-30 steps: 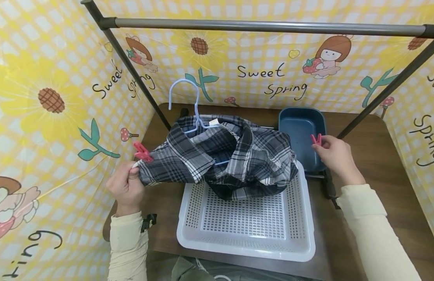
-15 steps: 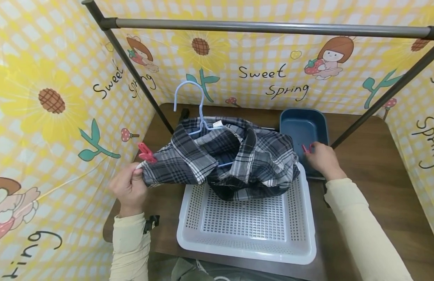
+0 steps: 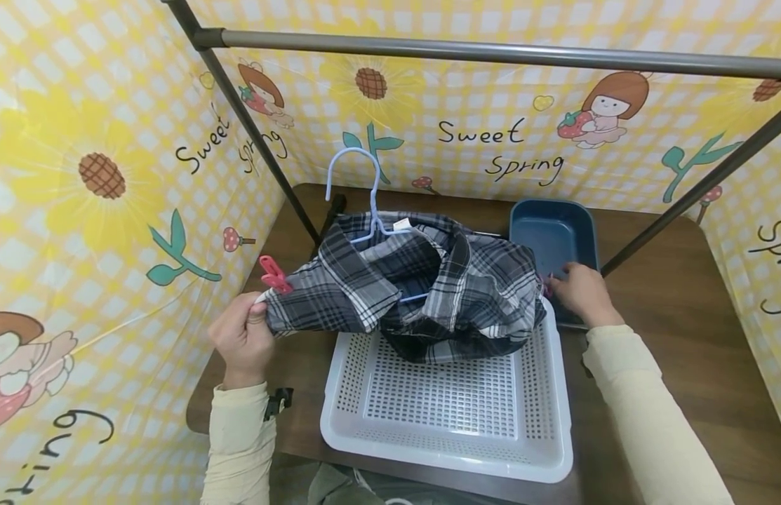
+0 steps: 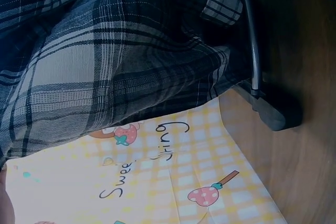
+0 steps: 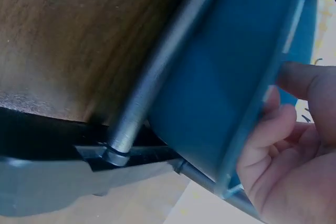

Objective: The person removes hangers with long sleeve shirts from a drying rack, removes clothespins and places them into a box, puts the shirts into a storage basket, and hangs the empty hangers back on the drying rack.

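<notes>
A dark plaid shirt (image 3: pixel 491 280) lies over the back of a white perforated basket (image 3: pixel 447 449), a pale blue hanger (image 3: pixel 375 189) inside its collar. My left hand (image 3: pixel 243 337) pinches the shirt's left end, where a pink clip (image 3: pixel 275 275) is fastened. In the left wrist view the shirt (image 4: pixel 68 72) spreads out with folds. My right hand (image 3: pixel 582 291) holds another pink clip (image 3: pixel 547 285), mostly hidden, against the shirt's right edge. The right wrist view shows my right hand (image 5: pixel 294 156) with curled fingers beside the blue bin (image 5: pixel 226 66).
The blue bin (image 3: pixel 554 235) stands behind my right hand. A metal rack's bar (image 3: pixel 491 57) crosses above, its dark posts rising on both sides from the brown table (image 3: pixel 674 301). Patterned cloth (image 3: pixel 144 245) hangs at the back and sides.
My right hand has moved left from beside the bin to the shirt's right edge with its clip. My left hand keeps its grip; the shirt and hanger appear slightly further right.
</notes>
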Motion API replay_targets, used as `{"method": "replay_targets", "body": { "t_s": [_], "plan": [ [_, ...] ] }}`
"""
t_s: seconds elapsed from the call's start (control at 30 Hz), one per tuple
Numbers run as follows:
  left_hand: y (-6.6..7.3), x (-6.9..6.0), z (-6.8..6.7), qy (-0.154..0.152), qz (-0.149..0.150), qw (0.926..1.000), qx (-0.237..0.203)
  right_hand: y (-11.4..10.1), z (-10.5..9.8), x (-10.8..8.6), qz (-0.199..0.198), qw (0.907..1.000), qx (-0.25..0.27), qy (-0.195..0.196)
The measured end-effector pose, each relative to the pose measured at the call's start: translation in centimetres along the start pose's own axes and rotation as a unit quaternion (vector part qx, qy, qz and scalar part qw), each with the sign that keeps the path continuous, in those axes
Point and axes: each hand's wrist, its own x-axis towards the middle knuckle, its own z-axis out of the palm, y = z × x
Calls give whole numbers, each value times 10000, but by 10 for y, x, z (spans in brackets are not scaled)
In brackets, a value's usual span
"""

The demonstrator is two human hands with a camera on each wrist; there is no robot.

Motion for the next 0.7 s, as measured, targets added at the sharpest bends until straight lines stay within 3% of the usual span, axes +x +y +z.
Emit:
{"method": "replay_targets", "body": {
  "t_s": [0.13, 0.47, 0.7],
  "plan": [
    [0, -1, 0, -54, -35, 10000, -11, -4, -11, -6, 63, 9997, 154, 190],
    [3, -5, 2, -142, 8, 9998, 123, -33, -45, -28, -283, 9945, 674, 753],
    [3, -5, 3, -278, 28, 9996, 37, -63, -67, -44, -845, 9871, 797, 1106]
  ]
}}
